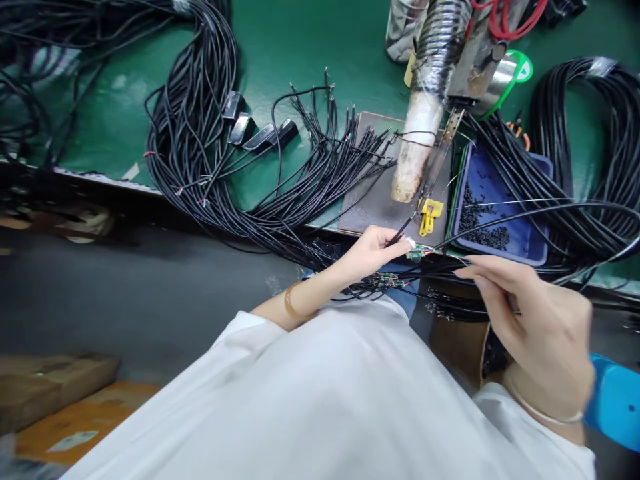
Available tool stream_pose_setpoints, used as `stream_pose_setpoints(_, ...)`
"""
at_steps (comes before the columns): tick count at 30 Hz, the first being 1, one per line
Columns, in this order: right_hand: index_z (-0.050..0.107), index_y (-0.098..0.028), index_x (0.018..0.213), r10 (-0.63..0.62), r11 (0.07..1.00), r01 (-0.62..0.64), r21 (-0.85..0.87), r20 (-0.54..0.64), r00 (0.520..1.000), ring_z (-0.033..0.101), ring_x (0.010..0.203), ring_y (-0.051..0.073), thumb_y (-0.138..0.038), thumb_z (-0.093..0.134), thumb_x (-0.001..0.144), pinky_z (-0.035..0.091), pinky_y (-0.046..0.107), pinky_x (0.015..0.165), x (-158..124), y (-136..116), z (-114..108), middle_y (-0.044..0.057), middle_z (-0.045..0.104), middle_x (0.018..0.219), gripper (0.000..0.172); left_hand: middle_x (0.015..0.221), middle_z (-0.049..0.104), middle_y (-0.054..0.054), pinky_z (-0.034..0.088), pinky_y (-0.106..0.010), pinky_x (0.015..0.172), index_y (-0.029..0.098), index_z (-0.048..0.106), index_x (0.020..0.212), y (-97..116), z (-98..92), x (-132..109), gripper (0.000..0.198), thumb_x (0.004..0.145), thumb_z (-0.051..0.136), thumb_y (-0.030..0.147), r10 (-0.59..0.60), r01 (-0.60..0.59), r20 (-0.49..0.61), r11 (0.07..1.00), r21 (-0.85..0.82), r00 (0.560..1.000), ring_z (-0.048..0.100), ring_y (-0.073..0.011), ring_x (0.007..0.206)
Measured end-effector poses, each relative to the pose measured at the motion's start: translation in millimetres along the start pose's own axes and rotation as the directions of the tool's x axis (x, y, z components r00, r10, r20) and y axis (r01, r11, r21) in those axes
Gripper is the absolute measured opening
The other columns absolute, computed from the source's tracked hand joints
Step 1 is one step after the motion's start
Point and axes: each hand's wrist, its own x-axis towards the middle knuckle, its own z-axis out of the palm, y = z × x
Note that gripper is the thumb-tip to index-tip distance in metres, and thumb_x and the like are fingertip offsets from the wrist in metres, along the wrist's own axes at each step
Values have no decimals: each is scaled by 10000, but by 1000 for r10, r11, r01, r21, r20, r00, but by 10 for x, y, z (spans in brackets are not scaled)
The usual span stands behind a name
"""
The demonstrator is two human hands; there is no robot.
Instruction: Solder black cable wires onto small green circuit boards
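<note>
Two bare hands met near the middle of the frame, before a green bench (310,40). Your left hand (373,248), at centre, was pinched closed on a black cable (400,232), its tip pointing up towards the iron (443,157). The green board (416,253) was just right of centre, at the end of your left thumb; coloured wires ran from its right side. Your right hand (537,320), at lower right, was blurred: thumb and forefinger came nearly together beside the board's wires, but whether they held anything could not be told. Above the board, a yellow clip (430,215) lay on a grey mat (377,203), near the mouth of a hose (417,143). A blue tray (537,248) of small black parts (483,223) sat right of it, and a thick cable bundle (190,107) filled the upper left.
</note>
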Motion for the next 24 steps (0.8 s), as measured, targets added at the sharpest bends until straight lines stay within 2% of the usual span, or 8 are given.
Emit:
stream_pose_setpoints(2, 674, -287, 1093, 51, 994, -41, 103, -97, 994, 686, 593, 119, -226, 651, 942, 502, 265, 545, -6, 0, 276, -43, 773, 870, 164, 506, 353, 76, 258, -217, 524, 127, 603, 640, 30, 8, -6, 465, 775, 773, 538, -16, 16, -6, 1000, -23, 1000, 297, -51, 521)
stream_pose_setpoints(4, 671, -271, 1045, 92, 986, -49, 161, -272, 958, 724, 653, 132, -184, 702, 897, 543, 260, 580, 12, 15, 532, -29, 780, 898, 174, 495, 346, 79, 259, -216, 520, 128, 604, 639, 53, 15, -7, 486, 759, 780, 565, -24, 23, -11, 999, -32, 1000, 300, -52, 517)
stream_pose_setpoints(5, 666, -264, 1037, 85, 984, -29, 175, -325, 942, 753, 748, 149, -163, 709, 885, 568, 262, 629, 20, 10, 647, -11, 786, 969, 188, 491, 346, 80, 261, -217, 520, 128, 605, 641, 62, 18, -6, 496, 754, 780, 578, -23, 23, -12, 999, -36, 1000, 305, -53, 517)
stream_pose_setpoints(8, 641, -245, 1043, -13, 983, 77, 169, -348, 937, 751, 1029, 184, -124, 691, 882, 606, 274, 783, 38, -59, 931, 45, 753, 1189, 207, 484, 355, 78, 278, -215, 527, 127, 610, 643, 85, 25, 6, 501, 740, 791, 584, -7, 7, -7, 999, -50, 1000, 346, -61, 531)
stream_pose_setpoints(11, 618, -243, 1087, -74, 977, 141, 161, -363, 929, 742, 1069, 180, -101, 665, 895, 612, 279, 856, 48, -121, 1120, 61, 731, 1249, 243, 490, 367, 72, 303, -211, 544, 126, 611, 634, 89, 25, 25, 504, 727, 804, 582, 13, -13, -3, 998, -65, 1000, 390, -71, 561)
stream_pose_setpoints(17, 619, -256, 1093, -14, 981, 100, 166, -451, 892, 752, 1043, 183, -113, 675, 893, 623, 296, 879, 69, -90, 1209, 46, 755, 1187, 252, 514, 365, 75, 300, -210, 541, 136, 591, 621, 44, 13, 43, 494, 730, 797, 572, 21, -24, -29, 995, -98, 999, 355, -57, 554)
stream_pose_setpoints(20, 628, -253, 1099, -14, 979, 111, 174, -483, 876, 761, 1000, 176, -92, 691, 870, 628, 299, 879, 85, -78, 1190, 40, 763, 1156, 287, 525, 344, 81, 244, -212, 506, 142, 546, 610, 27, 7, 39, 493, 755, 783, 551, 15, -19, -41, 995, -99, 999, 295, -43, 526)
stream_pose_setpoints(24, 627, -265, 1084, 2, 975, 102, 195, -473, 881, 761, 994, 177, -106, 685, 878, 634, 313, 872, 108, -86, 1178, 27, 763, 1153, 267, 519, 313, 90, 157, -230, 474, 155, 490, 609, 14, -10, 35, 483, 791, 756, 515, -10, 5, -50, 996, -94, 999, 230, -29, 486)
